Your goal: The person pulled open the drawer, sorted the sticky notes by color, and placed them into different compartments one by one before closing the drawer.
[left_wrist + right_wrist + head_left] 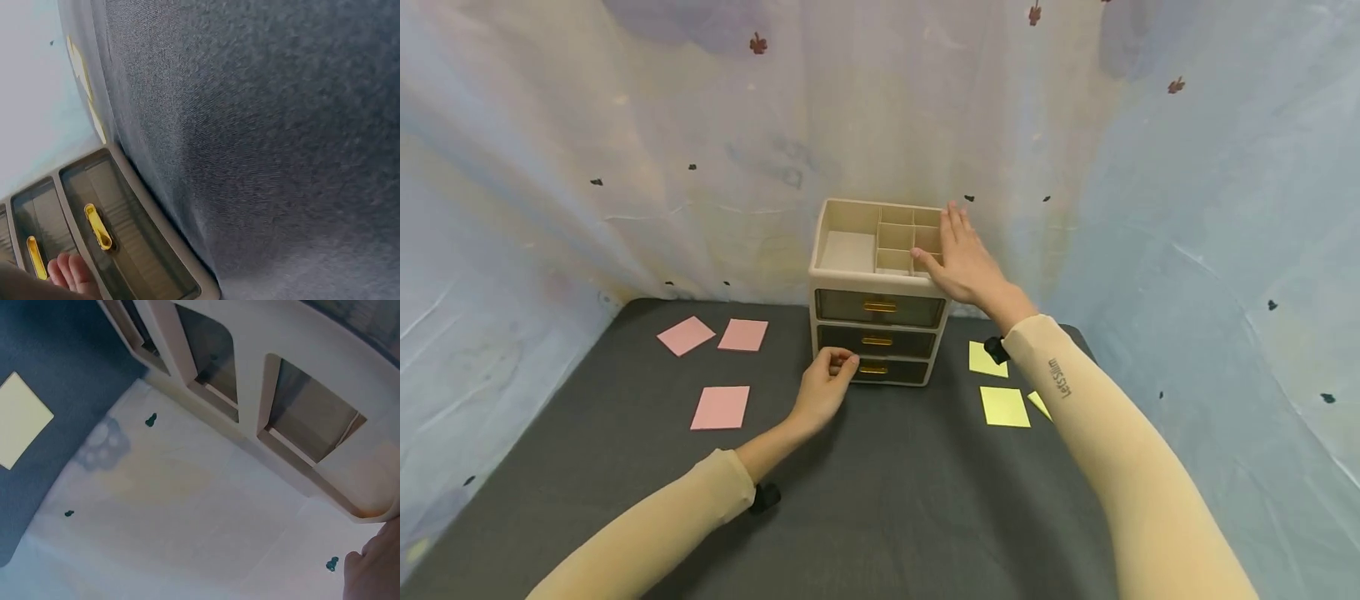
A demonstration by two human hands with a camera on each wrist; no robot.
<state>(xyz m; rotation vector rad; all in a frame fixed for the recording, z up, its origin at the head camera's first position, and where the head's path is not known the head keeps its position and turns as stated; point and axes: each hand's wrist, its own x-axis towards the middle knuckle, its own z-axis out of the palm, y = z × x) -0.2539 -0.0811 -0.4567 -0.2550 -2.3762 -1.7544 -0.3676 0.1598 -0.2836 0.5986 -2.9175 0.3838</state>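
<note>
Drawers (902, 342): none opened yet, I judge.
Left hand (823, 390): curled, grip unclear.
Right hand (964, 265): spread against cabinet (880, 282).
Notes (721, 407): toward desk's (887, 492) side edges.

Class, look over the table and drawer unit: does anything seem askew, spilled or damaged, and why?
The back-left pink note looks askew: it is turned cornerwise, unlike the other two pink notes. No spill or damage shows on the drawer unit or table.
</note>
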